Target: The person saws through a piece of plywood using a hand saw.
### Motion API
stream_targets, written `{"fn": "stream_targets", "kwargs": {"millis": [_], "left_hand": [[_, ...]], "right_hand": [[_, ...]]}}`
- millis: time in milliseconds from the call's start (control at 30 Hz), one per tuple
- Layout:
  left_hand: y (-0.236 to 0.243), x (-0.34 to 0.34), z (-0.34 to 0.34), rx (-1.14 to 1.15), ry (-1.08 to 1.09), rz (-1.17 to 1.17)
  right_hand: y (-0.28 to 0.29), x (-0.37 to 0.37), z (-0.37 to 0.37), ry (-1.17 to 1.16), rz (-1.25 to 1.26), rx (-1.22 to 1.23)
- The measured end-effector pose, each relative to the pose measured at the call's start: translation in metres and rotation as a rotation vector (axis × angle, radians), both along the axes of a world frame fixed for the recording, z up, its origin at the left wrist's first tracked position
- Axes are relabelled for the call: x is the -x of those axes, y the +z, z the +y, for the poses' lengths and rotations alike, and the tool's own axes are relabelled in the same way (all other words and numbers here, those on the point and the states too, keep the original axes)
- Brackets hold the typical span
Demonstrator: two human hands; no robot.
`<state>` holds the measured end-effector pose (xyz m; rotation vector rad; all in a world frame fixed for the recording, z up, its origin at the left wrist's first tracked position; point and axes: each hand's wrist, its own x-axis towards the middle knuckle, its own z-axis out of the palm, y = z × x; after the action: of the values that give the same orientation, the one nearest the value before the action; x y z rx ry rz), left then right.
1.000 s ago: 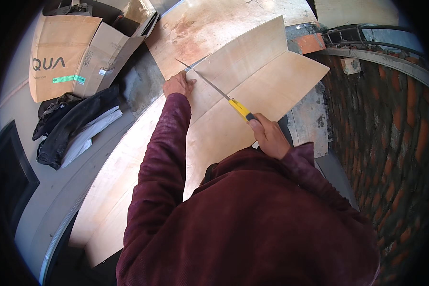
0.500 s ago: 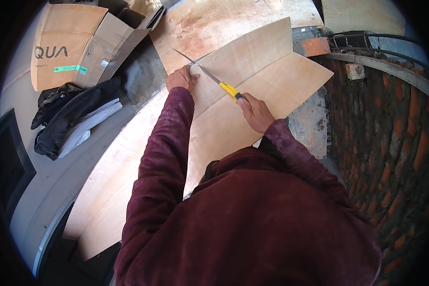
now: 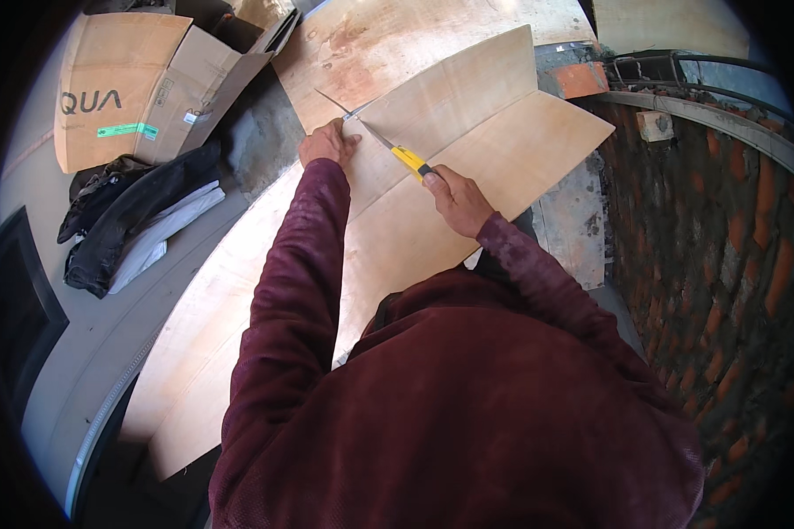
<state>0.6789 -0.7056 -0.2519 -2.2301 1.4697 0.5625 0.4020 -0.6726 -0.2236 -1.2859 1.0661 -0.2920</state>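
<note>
A narrow-bladed handsaw (image 3: 408, 160) with a yellow and black handle lies slantwise across the far edge of a pale plywood sheet (image 3: 415, 220). Closed round the handle's near end is my right hand (image 3: 459, 203). The blade sits at the sheet's edge, and its tip sticks out beyond it. Just left of the blade, my left hand (image 3: 329, 144) grips that same edge, fingers curled over it and thumb on the top face. A straight crease-like line runs along the sheet. Whatever supports it underneath is mostly hidden.
Beyond lies another stained wooden sheet (image 3: 353, 44). An opened cardboard box (image 3: 123, 75) stands at the far left, with dark clothing (image 3: 141, 212) in front of it. A rough brick wall (image 3: 715, 264) rises along the right, near an orange brick (image 3: 580, 79).
My right hand has pushed the saw forward and left, so less blade shows between handle and sheet edge. My left hand keeps its hold on the edge.
</note>
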Motion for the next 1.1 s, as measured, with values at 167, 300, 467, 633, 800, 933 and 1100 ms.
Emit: {"fn": "stream_targets", "kwargs": {"millis": [167, 300, 467, 633, 800, 933, 1100], "left_hand": [[0.001, -0.019, 0.006, -0.003, 0.032, 0.001], [0.01, -0.002, 0.009, -0.064, 0.022, -0.023], [-0.002, -0.008, 0.009, -0.028, 0.017, 0.019], [0.003, -0.022, 0.015, -0.051, 0.038, 0.035], [-0.011, -0.006, 0.007, -0.007, 0.02, 0.039], [-0.004, -0.019, -0.001, -0.01, 0.066, 0.076], [-0.002, -0.029, 0.015, -0.047, 0.035, -0.002]], "right_hand": [[0.086, 0.101, 0.045, 0.009, -0.021, -0.282], [0.071, 0.064, 0.023, 0.041, 0.005, -0.217], [0.005, -0.005, 0.0, -0.018, -0.017, -0.085], [0.105, 0.099, 0.045, 0.012, -0.001, -0.309], [0.024, 0.033, 0.024, -0.024, -0.118, -0.338], [0.032, 0.034, 0.014, -0.019, -0.026, -0.158], [0.11, 0.09, 0.035, 0.039, 0.036, -0.268]]}}
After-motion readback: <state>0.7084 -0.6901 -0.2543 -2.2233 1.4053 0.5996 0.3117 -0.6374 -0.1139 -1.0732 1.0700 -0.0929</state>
